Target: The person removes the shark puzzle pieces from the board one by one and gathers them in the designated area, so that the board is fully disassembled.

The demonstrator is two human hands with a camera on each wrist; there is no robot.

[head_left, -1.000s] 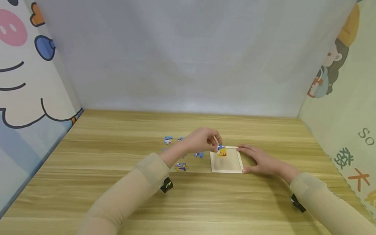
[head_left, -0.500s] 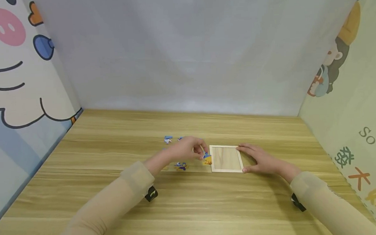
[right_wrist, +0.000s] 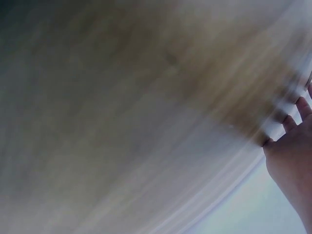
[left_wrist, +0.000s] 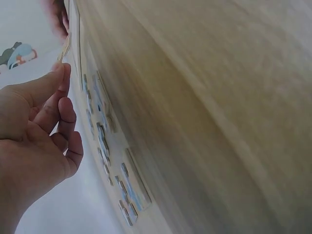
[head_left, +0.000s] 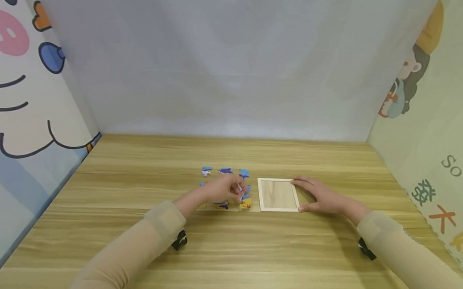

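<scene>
My left hand (head_left: 222, 189) is above the group of puzzle pieces, just left of a square wooden frame (head_left: 279, 210). In the left wrist view, the thumb and forefinger of that hand (left_wrist: 41, 114) pinch a thin puzzle piece (left_wrist: 64, 48) seen edge-on. A yellow and blue piece (head_left: 245, 204) shows right at these fingertips in the head view. My right hand (head_left: 322, 197) rests at the frame's right side, fingers spread, thumb at the near corner and fingertips at the far one. In the right wrist view, only part of this hand (right_wrist: 295, 146) shows.
Blue and purple pieces lie in rows, among them one at the far left (head_left: 206, 171), one at the far middle (head_left: 225, 171) and one at the far right (head_left: 244, 173). The left hand covers some. A grey-white curtain (head_left: 228, 75) hangs behind the wooden table (head_left: 259, 255).
My left hand has carried the yellow and blue piece from above the frame leftward and down to the other pieces. The right hand has stayed at the frame.
</scene>
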